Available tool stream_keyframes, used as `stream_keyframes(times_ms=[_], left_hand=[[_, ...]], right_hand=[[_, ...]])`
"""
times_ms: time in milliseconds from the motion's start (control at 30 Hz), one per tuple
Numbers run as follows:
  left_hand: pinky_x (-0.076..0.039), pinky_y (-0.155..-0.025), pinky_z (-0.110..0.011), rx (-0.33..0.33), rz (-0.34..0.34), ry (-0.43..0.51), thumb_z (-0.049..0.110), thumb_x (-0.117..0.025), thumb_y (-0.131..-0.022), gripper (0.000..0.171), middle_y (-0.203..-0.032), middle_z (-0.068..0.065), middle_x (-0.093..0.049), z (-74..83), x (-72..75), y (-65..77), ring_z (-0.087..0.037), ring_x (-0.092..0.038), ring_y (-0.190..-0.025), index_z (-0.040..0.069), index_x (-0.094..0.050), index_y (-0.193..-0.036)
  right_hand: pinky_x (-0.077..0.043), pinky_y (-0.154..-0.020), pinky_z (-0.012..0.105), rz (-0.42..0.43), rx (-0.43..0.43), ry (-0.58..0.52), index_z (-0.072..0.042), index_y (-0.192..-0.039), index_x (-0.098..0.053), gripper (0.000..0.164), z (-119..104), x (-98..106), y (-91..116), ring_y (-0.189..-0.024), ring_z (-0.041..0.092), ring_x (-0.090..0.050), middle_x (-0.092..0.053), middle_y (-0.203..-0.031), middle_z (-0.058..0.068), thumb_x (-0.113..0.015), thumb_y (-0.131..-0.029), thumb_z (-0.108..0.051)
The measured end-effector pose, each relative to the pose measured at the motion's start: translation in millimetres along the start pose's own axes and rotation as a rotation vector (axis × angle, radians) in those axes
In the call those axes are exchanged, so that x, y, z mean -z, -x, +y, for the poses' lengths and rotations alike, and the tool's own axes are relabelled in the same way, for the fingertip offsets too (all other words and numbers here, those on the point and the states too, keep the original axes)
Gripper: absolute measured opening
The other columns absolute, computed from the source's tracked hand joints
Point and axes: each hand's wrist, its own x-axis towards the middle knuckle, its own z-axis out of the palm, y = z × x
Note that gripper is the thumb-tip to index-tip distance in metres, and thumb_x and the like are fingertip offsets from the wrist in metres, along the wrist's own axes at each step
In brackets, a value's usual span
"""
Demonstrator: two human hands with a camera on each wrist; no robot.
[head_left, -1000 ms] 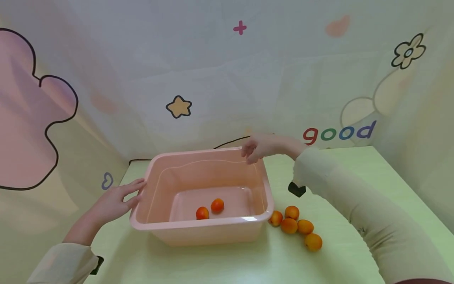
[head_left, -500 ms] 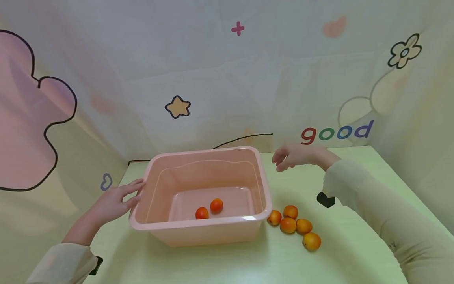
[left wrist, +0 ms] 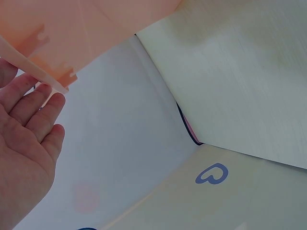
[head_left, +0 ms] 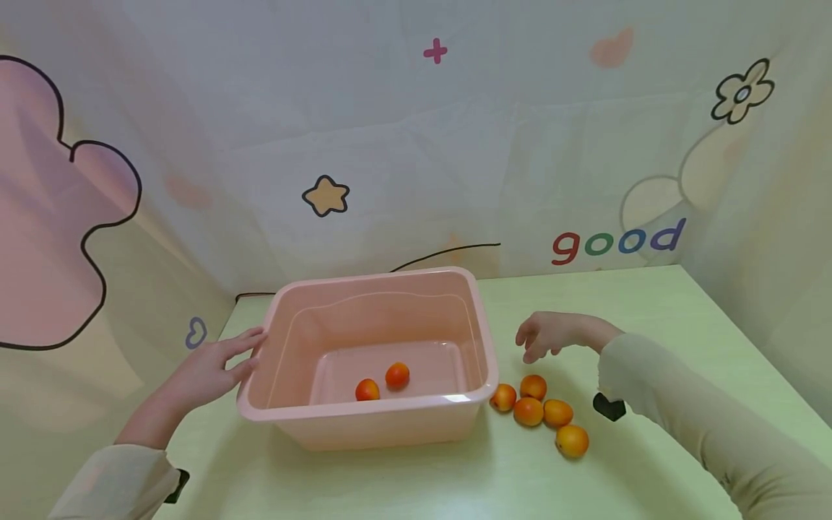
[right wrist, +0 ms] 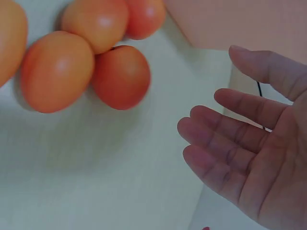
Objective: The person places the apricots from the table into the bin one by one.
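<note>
A pink plastic basin stands on the table, with two small orange-red fruits, one nearer the front and one behind it, on its floor. My left hand touches the basin's left rim; in the left wrist view its fingers lie nearly straight against the rim's underside. To the right of the basin, my right hand hovers just behind a cluster of several orange fruits. In the right wrist view the right hand has its fingers apart and holds nothing, with the nearest fruit a short way off.
The pale green table extends right of the fruits. Behind it hangs a printed cloth backdrop, which also closes in both sides. The basin's right wall stands close beside the leftmost fruit of the cluster.
My right hand has moved right from over the basin's back right corner, then lowered towards the fruit cluster. The front fruit in the basin has shifted slightly left. My left hand stays at the rim.
</note>
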Motion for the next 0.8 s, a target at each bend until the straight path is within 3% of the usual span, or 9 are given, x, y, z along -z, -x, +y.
stream_keyframes(times_ms=[433,800], left_hand=[[-0.04,-0.085,-0.055,0.002,-0.006,0.014,0.022,-0.054,-0.087,0.049,-0.136,-0.016,-0.039,-0.2,0.5,0.0,-0.042,-0.042,-0.117,0.003,-0.043,-0.13],[-0.041,-0.083,-0.052,-0.011,0.005,-0.005,0.021,-0.055,-0.087,0.047,-0.135,-0.016,-0.041,-0.8,-0.5,0.2,-0.04,-0.047,-0.113,0.003,-0.044,-0.129]], right_hand=[[-0.049,-0.074,0.035,-0.006,-0.157,-0.048,-0.005,-0.111,-0.052,0.048,16.7,-31.5,-5.6,-0.08,0.022,-0.054,-0.056,-0.095,0.005,-0.069,-0.074,-0.03],[-0.047,-0.068,0.032,0.013,-0.144,0.003,-0.005,-0.111,-0.051,0.046,20.6,-44.0,-7.2,-0.074,0.019,-0.052,-0.054,-0.09,0.004,-0.071,-0.073,-0.022]])
